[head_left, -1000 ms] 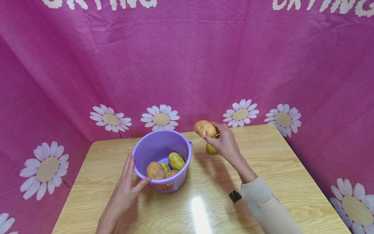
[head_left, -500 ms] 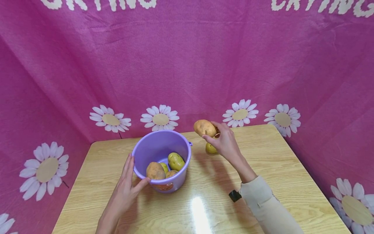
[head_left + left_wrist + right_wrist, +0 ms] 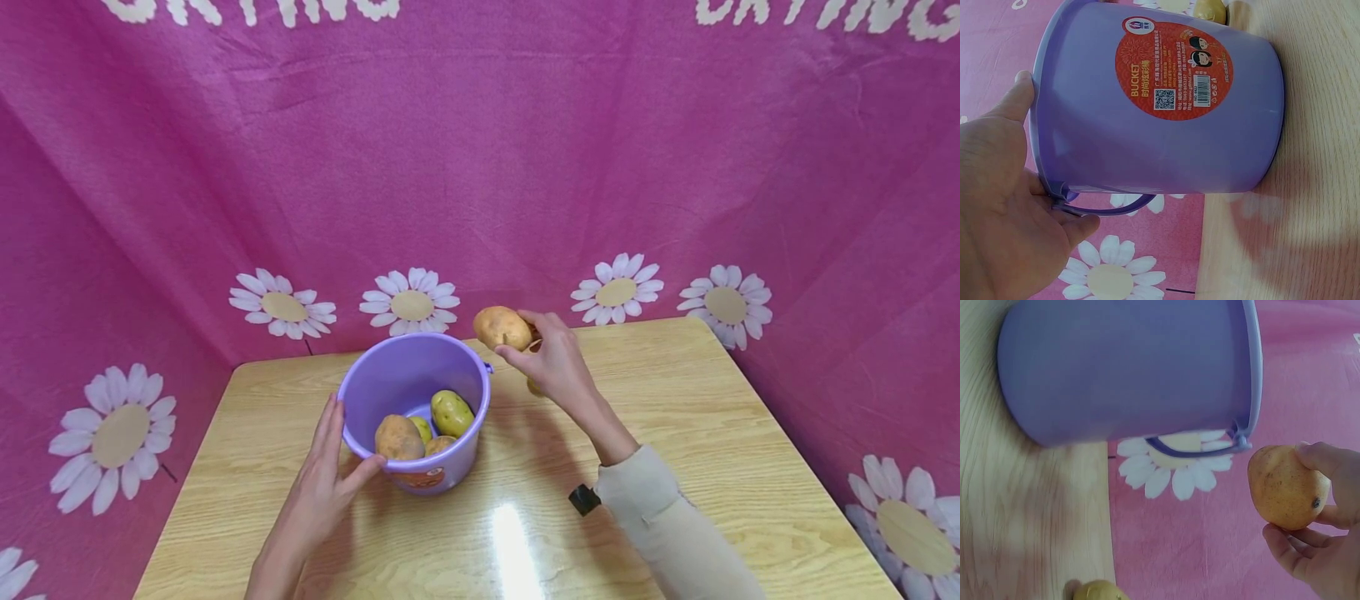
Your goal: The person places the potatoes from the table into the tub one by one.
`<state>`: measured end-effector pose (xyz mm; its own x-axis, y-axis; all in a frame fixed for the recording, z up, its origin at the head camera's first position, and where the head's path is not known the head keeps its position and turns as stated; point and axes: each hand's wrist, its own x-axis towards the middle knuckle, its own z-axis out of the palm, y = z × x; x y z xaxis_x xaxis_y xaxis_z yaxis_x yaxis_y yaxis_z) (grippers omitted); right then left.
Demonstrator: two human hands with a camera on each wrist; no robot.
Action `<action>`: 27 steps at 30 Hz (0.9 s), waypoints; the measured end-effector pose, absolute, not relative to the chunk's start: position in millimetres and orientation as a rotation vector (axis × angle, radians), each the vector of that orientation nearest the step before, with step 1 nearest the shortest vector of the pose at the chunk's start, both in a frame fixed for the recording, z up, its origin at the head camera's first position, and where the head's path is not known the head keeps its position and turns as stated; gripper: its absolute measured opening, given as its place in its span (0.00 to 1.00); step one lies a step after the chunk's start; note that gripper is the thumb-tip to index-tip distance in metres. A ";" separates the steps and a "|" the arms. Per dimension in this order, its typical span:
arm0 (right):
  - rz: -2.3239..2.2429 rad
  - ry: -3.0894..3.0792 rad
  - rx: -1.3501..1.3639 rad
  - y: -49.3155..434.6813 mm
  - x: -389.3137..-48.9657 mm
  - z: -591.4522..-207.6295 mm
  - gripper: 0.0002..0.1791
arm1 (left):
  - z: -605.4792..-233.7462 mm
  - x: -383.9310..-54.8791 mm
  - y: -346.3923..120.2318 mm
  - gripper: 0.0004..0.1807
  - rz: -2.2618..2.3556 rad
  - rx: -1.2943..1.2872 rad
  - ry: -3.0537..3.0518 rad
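Observation:
A purple bucket (image 3: 408, 400) stands upright on the table, a red label (image 3: 1172, 69) on its side. Inside lie several potatoes, among them a large brown potato (image 3: 400, 438) and a greenish potato (image 3: 452, 413). My left hand (image 3: 318, 483) rests against the near left of the bucket's rim, fingers straight along the outside and thumb at the front edge, close to the bucket handle (image 3: 1116, 211). My right hand (image 3: 551, 362) grips a tan potato (image 3: 501, 327) between thumb and fingers, raised just right of the bucket. Behind that hand, another yellowish potato (image 3: 1100, 591) is mostly hidden in the head view.
The wooden table (image 3: 675, 467) ends at the back against a pink cloth (image 3: 480, 167) with printed daisies, which also closes off both sides. A small black piece (image 3: 584, 500) sits at the right sleeve (image 3: 637, 492).
My right hand has moved a little left with the tan potato, nearer the bucket, covering more of the potato on the table. My left hand and the bucket stay put.

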<state>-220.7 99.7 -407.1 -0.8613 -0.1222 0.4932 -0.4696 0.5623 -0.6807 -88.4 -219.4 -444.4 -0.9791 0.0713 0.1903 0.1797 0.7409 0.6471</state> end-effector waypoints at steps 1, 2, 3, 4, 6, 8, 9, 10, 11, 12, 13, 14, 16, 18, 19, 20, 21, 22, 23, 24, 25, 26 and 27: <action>1.220 -2.408 0.487 96.8 -220.3 -406.4 0.32 | -444.0 -88.4 -219.3 0.50 -1.060 -0.200 -2.789; 1.218 -2.409 0.497 93.9 -219.8 -405.7 0.32 | -443.8 -88.2 -219.2 0.50 -1.060 -0.198 -2.788; 1.221 -2.409 0.505 90.8 -219.2 -405.0 0.32 | -443.7 -88.0 -219.1 0.50 -1.059 -0.197 -2.789; 1.219 -2.410 0.513 87.6 -218.4 -404.4 0.32 | -443.6 -87.8 -219.0 0.50 -1.058 -0.196 -2.788; 1.217 -2.410 0.524 81.0 -216.8 -402.7 0.32 | -443.6 -87.5 -219.0 0.50 -1.055 -0.197 -2.787; 1.209 -2.414 0.534 74.5 -215.0 -401.2 0.32 | -443.7 -87.3 -219.1 0.50 -1.055 -0.197 -2.787; 1.207 -2.418 0.539 71.2 -214.0 -400.2 0.32 | -443.7 -87.3 -219.1 0.50 -1.055 -0.197 -2.788; 1.202 -2.424 0.546 67.9 -213.1 -399.6 0.32 | -443.7 -87.5 -219.2 0.50 -1.056 -0.196 -2.788; 1.197 -2.431 0.550 64.7 -212.4 -399.1 0.33 | -443.9 -87.6 -219.3 0.51 -1.057 -0.196 -2.789; 1.198 -2.435 0.561 61.6 -211.2 -398.4 0.33 | -444.0 -87.7 -219.5 0.51 -1.056 -0.197 -2.789; 1.194 -2.443 0.568 58.6 -210.5 -398.3 0.33 | -444.1 -87.7 -219.5 0.51 -1.056 -0.198 -2.787; 1.193 -2.450 0.574 55.6 -209.7 -398.0 0.33 | -444.2 -87.7 -219.5 0.51 -1.055 -0.200 -2.784; 1.189 -2.459 0.583 49.6 -208.0 -398.0 0.33 | -444.5 -87.7 -219.4 0.50 -1.055 -0.206 -2.779; 1.193 -2.457 0.598 43.9 -206.0 -397.5 0.33 | -444.8 -87.5 -219.1 0.50 -1.053 -0.210 -2.773; 1.187 -2.459 0.601 41.2 -205.4 -397.7 0.33 | -445.0 -87.5 -219.0 0.50 -1.055 -0.210 -2.771; 1.188 -2.457 0.607 38.3 -204.4 -397.5 0.33 | -445.1 -87.5 -218.9 0.50 -1.058 -0.210 -2.772; 1.186 -2.456 0.613 35.7 -203.3 -397.3 0.33 | -445.1 -87.7 -219.0 0.50 -1.061 -0.213 -2.774; 1.188 -2.452 0.622 33.2 -202.4 -397.1 0.33 | -445.2 -87.8 -219.1 0.50 -1.061 -0.212 -2.774; 1.188 -2.450 0.627 30.9 -201.4 -397.0 0.32 | -445.1 -87.8 -219.0 0.50 -1.062 -0.208 -2.775; 1.188 -2.449 0.633 28.5 -200.7 -396.9 0.32 | -444.9 -87.8 -218.9 0.50 -1.063 -0.206 -2.775; 1.189 -2.449 0.638 26.4 -200.0 -397.1 0.32 | -444.8 -87.9 -219.0 0.50 -1.064 -0.204 -2.777; 1.193 -2.447 0.644 24.3 -199.4 -397.3 0.32 | -444.5 -87.9 -219.1 0.51 -1.065 -0.202 -2.780; 1.191 -2.449 0.649 22.5 -198.9 -397.5 0.32 | -444.3 -88.1 -219.2 0.51 -1.065 -0.202 -2.782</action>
<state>-198.9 22.5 -397.5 -0.8375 -0.2511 0.4853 -0.5367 0.5443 -0.6447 -88.1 -219.2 -444.3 -0.9788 0.0699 0.1923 0.1804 0.7381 0.6502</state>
